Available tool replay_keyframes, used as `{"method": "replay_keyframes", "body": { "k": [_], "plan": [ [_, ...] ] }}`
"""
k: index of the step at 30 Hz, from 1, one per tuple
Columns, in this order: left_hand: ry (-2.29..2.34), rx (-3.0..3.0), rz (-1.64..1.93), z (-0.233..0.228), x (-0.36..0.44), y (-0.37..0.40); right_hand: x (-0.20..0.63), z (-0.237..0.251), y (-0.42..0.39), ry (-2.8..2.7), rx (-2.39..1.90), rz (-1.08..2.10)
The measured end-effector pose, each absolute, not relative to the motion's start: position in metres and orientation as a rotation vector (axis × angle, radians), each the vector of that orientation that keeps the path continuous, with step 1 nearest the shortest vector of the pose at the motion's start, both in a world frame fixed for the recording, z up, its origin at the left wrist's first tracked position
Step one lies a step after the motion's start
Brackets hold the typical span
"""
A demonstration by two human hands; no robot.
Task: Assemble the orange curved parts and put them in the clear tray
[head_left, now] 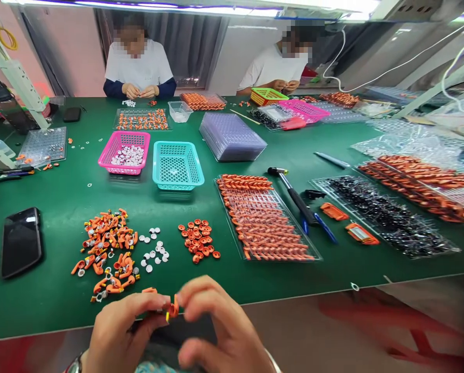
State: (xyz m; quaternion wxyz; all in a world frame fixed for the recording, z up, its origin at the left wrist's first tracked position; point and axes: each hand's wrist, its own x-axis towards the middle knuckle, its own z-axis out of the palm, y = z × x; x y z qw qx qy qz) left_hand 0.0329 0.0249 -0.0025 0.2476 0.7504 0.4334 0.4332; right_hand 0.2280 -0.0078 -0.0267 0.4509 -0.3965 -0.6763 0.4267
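Orange piece [172, 309], pinched betw. thumb & forefinger of L grip [125, 322], up at near edge of surface [62, 191], w/ yellow tab [167, 316] pointing down. Had R grip [229, 331] spread, w/ thumb well off fingers & fingertips right by orange piece; couldn't tell if touching. Prob. called for light, steady L pinch, w/ yellow tab clear of pressure. Best worked fully over surface in case of drop, & clear of loose pile [112, 233], white discs [152, 254] & orange cups [196, 242] ahead.

small orange part [173, 308] | yellow tab [167, 316] lowermost | partly hidden | between the hands [121, 324]
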Motion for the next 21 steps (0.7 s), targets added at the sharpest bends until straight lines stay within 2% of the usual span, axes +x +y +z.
{"method": "replay_keyframes", "body": {
  "k": [5,9,12,17,21],
  "plan": [
    [1.056,2.152,1.173,0.001,0.036,0.026,0.208,-0.022,0.025,-1.305,-0.936,1.437],
    [1.026,2.238,1.154,-0.003,0.036,0.025,0.206,-0.023,0.018,-1.242,-1.047,1.503],
    [1.049,2.267,1.141,-0.009,0.033,0.021,0.208,-0.023,0.016,-1.315,-1.098,1.391],
    [1.170,2.199,1.181,-0.017,0.030,0.010,0.206,-0.023,0.016,-1.582,-1.134,0.966],
    [1.177,1.802,1.130,-0.017,0.030,0.008,0.205,-0.021,0.014,-1.652,-1.087,0.775]
  ]
}}
